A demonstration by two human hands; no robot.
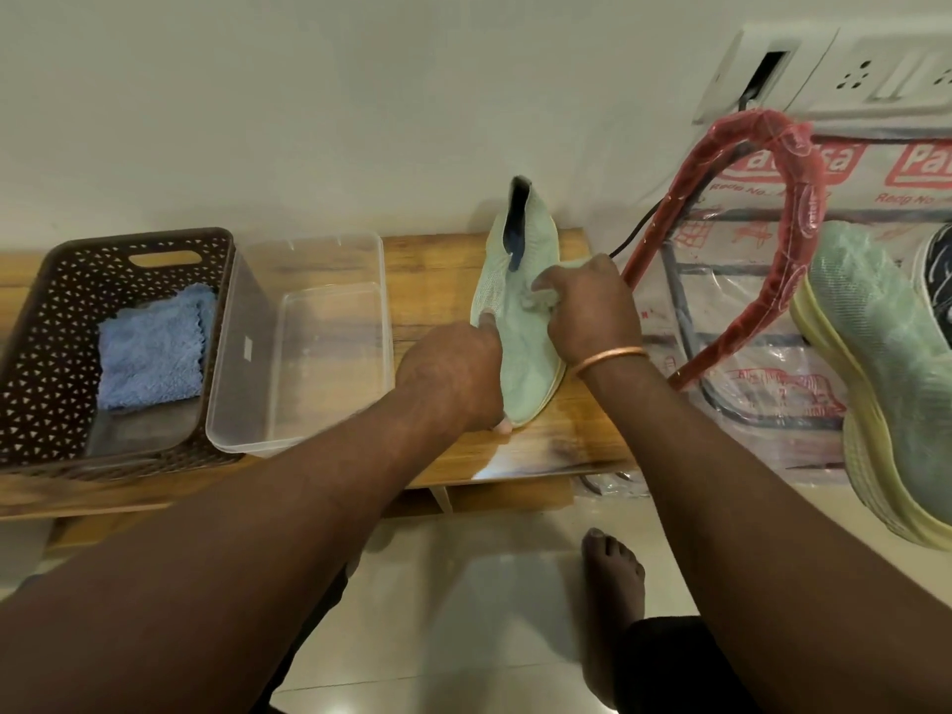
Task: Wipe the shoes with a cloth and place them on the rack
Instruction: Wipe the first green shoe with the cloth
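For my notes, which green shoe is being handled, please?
The shoe on the wooden bench, touched by left hand and right hand; the other shoe sits far right.

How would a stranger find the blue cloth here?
Start at the wooden bench against the wall. At its left end sits a dark brown perforated plastic basket; the folded fluffy light-blue cloth lies inside. The clear plastic tub alongside holds no cloth.

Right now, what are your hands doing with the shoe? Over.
Left hand grips mint-green knit shoe on wooden bench. Right hand bunches pale green cloth against it. Clear plastic tub left of shoe, apart.
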